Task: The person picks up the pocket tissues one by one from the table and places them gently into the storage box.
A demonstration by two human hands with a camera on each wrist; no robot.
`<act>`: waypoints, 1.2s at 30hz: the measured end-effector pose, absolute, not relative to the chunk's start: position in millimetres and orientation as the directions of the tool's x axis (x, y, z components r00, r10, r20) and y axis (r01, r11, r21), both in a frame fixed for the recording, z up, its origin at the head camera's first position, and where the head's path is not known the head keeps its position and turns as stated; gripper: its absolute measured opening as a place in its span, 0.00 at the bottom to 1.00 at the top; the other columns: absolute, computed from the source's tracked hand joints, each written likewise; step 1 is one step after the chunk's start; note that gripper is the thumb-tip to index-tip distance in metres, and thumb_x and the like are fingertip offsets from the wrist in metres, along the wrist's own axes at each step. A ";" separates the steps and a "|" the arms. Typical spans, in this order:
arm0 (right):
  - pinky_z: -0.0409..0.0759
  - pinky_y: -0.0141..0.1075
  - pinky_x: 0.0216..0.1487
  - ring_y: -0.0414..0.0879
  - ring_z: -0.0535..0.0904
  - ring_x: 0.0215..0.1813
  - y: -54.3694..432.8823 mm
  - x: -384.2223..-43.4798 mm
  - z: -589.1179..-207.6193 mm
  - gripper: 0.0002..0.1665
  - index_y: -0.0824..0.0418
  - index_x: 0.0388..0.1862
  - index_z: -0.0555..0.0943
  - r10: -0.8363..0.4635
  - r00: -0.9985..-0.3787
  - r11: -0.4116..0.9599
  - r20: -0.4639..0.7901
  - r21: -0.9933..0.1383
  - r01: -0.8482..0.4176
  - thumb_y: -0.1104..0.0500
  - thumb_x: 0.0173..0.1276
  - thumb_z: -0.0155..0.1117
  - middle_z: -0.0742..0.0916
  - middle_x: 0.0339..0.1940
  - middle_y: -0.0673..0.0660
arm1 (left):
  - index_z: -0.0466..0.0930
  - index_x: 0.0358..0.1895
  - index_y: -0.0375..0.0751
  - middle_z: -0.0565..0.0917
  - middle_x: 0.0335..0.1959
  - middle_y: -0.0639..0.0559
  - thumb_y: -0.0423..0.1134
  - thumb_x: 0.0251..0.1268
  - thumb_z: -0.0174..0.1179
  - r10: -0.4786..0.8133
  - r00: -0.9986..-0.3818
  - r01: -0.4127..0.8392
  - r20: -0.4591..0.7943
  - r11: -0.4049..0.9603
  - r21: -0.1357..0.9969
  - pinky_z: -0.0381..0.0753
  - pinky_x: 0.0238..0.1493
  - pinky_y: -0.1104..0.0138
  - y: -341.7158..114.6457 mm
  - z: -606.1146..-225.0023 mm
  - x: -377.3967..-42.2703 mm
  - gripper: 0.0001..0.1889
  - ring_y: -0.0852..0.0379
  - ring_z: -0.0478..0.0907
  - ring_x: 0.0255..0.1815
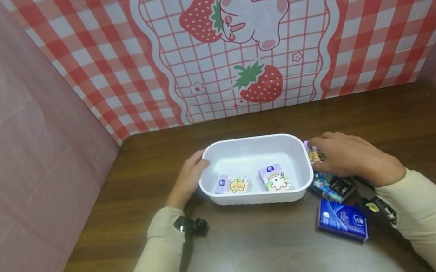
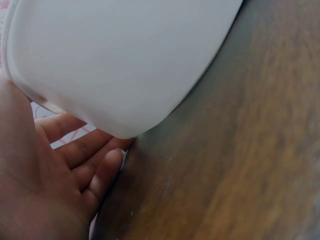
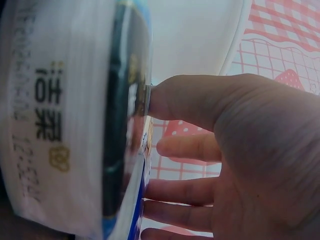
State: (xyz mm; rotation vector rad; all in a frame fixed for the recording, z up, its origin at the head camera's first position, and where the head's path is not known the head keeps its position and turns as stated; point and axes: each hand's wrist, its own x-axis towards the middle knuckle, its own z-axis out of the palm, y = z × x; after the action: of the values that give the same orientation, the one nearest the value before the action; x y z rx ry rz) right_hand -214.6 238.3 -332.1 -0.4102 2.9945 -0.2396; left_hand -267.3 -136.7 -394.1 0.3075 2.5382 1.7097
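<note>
A white plastic basin (image 1: 259,198) stands on the table, with two small purple-and-yellow cartoon tissue packs lying inside: one with a yellow puppy (image 1: 237,185), one with a white puppy (image 1: 277,181). My left hand (image 1: 188,178) holds the basin's left end, thumb at the rim and fingers along the outer wall, as the left wrist view also shows. Beside the right end, my right hand (image 1: 345,154) grips another cartoon tissue pack (image 1: 314,155) between thumb and fingers, partly covering it. Below that hand lies a dark, flower-printed tissue pack (image 1: 333,187), seen close up in the right wrist view (image 3: 55,120).
A blue tissue pack (image 1: 342,221) lies nearer me, at the front right of the basin. Behind the wooden table (image 1: 252,253) hangs a red-checked cloth with strawberries (image 1: 261,83). Pink cloth (image 1: 11,138) hangs along the left side.
</note>
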 end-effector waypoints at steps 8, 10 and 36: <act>0.71 0.73 0.54 0.72 0.71 0.63 238.8 -215.0 -331.5 0.47 0.63 0.69 0.74 -0.268 -0.958 0.952 -0.097 -0.181 -0.248 0.35 0.60 0.69 0.77 0.62 0.72 | 0.72 0.69 0.40 0.80 0.58 0.42 0.40 0.75 0.50 0.200 -0.978 0.136 0.066 0.362 0.922 0.81 0.55 0.56 -136.8 -394.7 -268.0 0.22 0.47 0.81 0.52; 0.71 0.73 0.54 0.72 0.72 0.63 238.6 -215.0 -331.3 0.46 0.63 0.69 0.74 -0.271 -0.958 0.951 -0.095 -0.178 -0.252 0.35 0.61 0.69 0.78 0.62 0.72 | 0.72 0.69 0.40 0.80 0.58 0.43 0.41 0.75 0.50 0.198 -0.978 0.132 0.063 0.361 0.923 0.81 0.55 0.56 -137.2 -394.8 -267.6 0.22 0.48 0.81 0.52; 0.73 0.71 0.53 0.71 0.74 0.62 237.7 -214.2 -331.3 0.48 0.63 0.67 0.75 -0.276 -0.957 0.955 -0.085 -0.139 -0.263 0.31 0.60 0.68 0.81 0.59 0.70 | 0.72 0.69 0.43 0.80 0.59 0.45 0.43 0.76 0.49 0.201 -0.979 0.104 0.031 0.364 0.925 0.81 0.56 0.56 -136.8 -393.1 -266.2 0.22 0.48 0.80 0.55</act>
State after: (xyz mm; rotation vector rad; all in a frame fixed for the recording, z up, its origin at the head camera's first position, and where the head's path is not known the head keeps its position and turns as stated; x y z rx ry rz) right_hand -214.2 237.7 -331.3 -0.4154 3.0028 -0.1923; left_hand -266.2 -136.8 -393.1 0.2833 2.5214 1.7003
